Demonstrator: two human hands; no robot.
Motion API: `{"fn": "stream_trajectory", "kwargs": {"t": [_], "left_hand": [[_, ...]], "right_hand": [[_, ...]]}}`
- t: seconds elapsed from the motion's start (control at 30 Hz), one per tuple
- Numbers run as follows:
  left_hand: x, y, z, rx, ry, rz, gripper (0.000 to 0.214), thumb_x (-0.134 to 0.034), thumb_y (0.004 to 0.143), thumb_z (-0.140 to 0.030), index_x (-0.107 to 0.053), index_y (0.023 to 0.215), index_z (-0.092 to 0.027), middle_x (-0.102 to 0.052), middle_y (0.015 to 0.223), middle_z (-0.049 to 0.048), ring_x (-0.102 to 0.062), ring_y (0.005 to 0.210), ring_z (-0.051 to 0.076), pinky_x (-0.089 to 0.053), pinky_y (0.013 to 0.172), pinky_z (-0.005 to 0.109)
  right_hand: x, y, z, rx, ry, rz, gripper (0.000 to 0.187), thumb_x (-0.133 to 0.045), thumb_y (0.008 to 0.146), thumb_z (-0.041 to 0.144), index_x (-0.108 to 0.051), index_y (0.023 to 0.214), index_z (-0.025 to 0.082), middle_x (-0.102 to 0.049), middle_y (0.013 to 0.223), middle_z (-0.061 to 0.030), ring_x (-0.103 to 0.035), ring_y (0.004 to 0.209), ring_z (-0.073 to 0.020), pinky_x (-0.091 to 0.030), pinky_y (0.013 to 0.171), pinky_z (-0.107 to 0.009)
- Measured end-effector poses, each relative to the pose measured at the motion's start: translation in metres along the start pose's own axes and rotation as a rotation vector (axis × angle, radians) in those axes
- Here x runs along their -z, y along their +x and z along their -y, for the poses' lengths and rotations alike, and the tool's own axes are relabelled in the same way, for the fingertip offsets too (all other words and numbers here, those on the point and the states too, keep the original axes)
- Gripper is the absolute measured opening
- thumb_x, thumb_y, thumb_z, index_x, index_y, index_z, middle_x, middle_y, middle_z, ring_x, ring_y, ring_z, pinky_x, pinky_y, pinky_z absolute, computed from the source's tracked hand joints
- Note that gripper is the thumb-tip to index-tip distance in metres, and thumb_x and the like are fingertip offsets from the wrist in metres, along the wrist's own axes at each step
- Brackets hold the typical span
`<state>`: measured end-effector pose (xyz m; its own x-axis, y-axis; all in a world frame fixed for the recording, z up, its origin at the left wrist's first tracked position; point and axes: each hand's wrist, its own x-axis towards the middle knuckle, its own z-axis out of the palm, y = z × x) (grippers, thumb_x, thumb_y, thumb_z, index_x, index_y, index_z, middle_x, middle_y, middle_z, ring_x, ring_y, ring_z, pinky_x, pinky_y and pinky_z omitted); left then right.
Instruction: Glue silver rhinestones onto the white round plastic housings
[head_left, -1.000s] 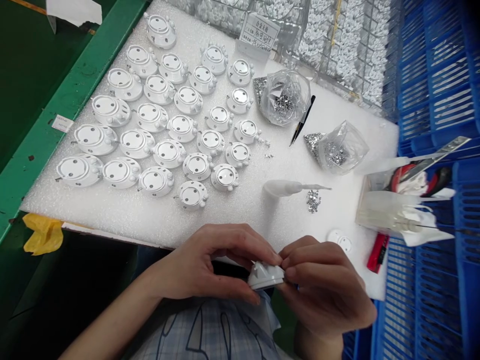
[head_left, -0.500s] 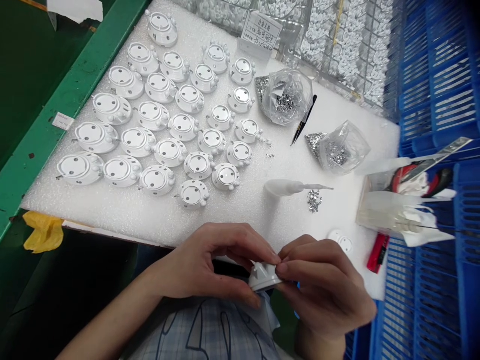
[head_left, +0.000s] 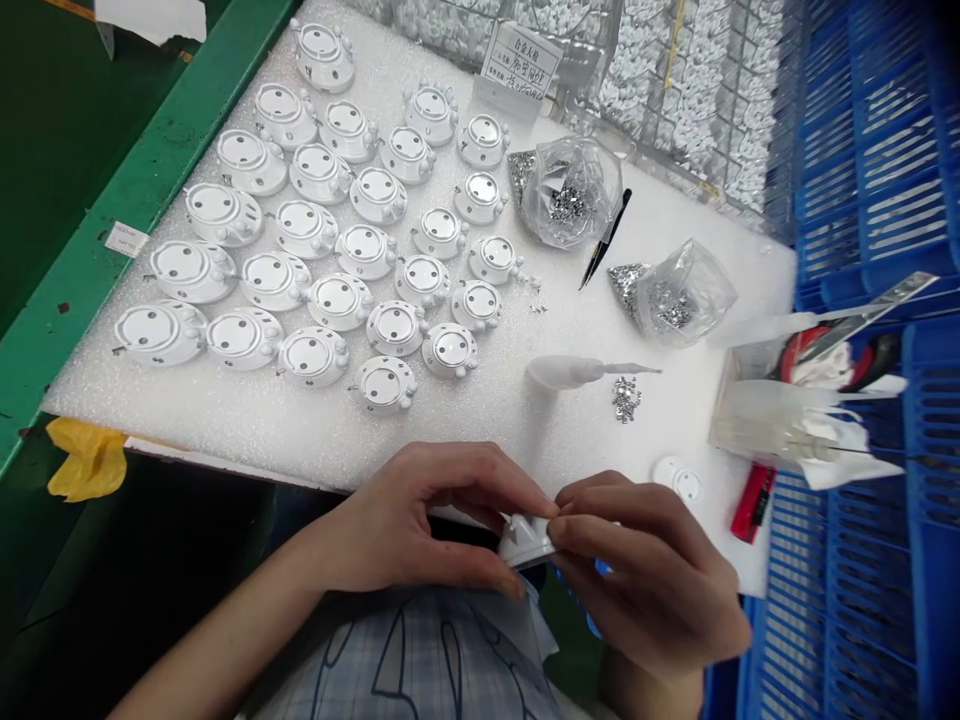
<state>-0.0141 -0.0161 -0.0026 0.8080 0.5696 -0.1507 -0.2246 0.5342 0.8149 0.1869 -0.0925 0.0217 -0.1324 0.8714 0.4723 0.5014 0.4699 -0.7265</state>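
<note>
Above the wearer's lap, just off the near edge of a white foam sheet (head_left: 480, 420), a small white molded piece (head_left: 526, 542) with a pointed ridge is resting tilted between two bare hands. The left hand (head_left: 420, 520) is gripping it from the left, its thumb pressing below and its forefinger reaching over the top, a wide gap opening behind the fingertips. The right hand (head_left: 652, 570) is closing its thumb and bent fingers on the piece's right end; the fingers are hiding whether they are pinching anything smaller. Beyond the hands, a white squeeze bottle (head_left: 562, 372) is pointing its thin nozzle toward a pile of tiny silver parts (head_left: 626, 398), while a round white disc (head_left: 677, 480) is lying near the right hand. To the left, rows of white domed assemblies (head_left: 315, 355) are covering much of the foam. Farther back, black tweezers (head_left: 606, 240) are lying between two clear plastic bags of silver parts (head_left: 574, 195), (head_left: 682, 290), and a handwritten card (head_left: 521, 62) is standing before clear trays of white parts (head_left: 690, 100). Blue plastic crates (head_left: 862, 150) are lining the right side.
</note>
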Motion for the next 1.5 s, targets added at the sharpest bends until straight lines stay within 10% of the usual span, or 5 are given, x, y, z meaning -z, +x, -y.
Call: {"fn": "stream_trajectory", "kwargs": {"t": [0.53,0.77,0.97,1.2,1.5], "left_hand": [[-0.001,-0.001,0.002,-0.042,-0.018,-0.017,0.048,-0.09,0.07,-0.006,-0.082,0.11,-0.033,-0.077,0.106,0.0013,-0.074,0.1,0.02,-0.06,0.089,0.028],[-0.009,-0.003,0.001,-0.055,0.056,-0.091,0.04,-0.091,0.072,-0.014,-0.082,0.108,-0.03,-0.077,0.108,0.0037,-0.074,0.1,0.022,-0.061,0.089,0.031],[-0.028,-0.005,0.006,0.024,-0.475,-0.242,0.033,-0.094,0.071,-0.022,-0.079,0.1,-0.028,-0.077,0.098,-0.0011,-0.073,0.084,0.013,-0.058,0.077,0.021],[-0.041,-0.002,-0.002,0.215,-0.787,-0.387,0.035,-0.09,0.078,-0.037,-0.072,0.104,-0.02,-0.073,0.092,-0.0002,-0.072,0.088,0.012,-0.057,0.082,0.019],[-0.047,0.003,-0.003,0.243,-0.748,-0.494,0.041,-0.092,0.075,-0.036,-0.07,0.106,-0.019,-0.072,0.098,0.0015,-0.067,0.09,0.015,-0.054,0.084,0.023]], "right_hand": [[-0.009,-0.004,-0.005,-0.141,0.263,-0.138,0.017,-0.074,0.088,0.017,-0.071,0.104,0.017,-0.066,0.084,-0.0045,-0.066,0.073,-0.0183,-0.057,0.059,-0.034],[-0.011,0.015,-0.024,-0.336,0.02,-0.467,0.019,-0.077,0.086,0.03,-0.069,0.103,0.024,-0.063,0.093,-0.0028,-0.062,0.087,-0.0197,-0.053,0.073,-0.035],[-0.014,0.029,-0.04,-0.456,-0.094,-0.165,0.032,-0.071,0.093,0.037,-0.066,0.122,0.026,-0.066,0.13,-0.0087,-0.059,0.127,-0.0253,-0.047,0.107,-0.045],[-0.004,0.023,-0.029,-0.466,0.533,-0.367,0.027,-0.062,0.097,0.046,-0.066,0.111,0.023,-0.064,0.065,0.0028,-0.059,0.054,-0.0154,-0.048,0.05,-0.028],[0.026,0.056,-0.038,-0.452,0.637,-0.346,0.036,-0.074,0.085,0.058,-0.064,0.087,0.024,-0.035,0.063,0.0058,-0.031,0.047,-0.0098,-0.019,0.035,-0.025]]}}
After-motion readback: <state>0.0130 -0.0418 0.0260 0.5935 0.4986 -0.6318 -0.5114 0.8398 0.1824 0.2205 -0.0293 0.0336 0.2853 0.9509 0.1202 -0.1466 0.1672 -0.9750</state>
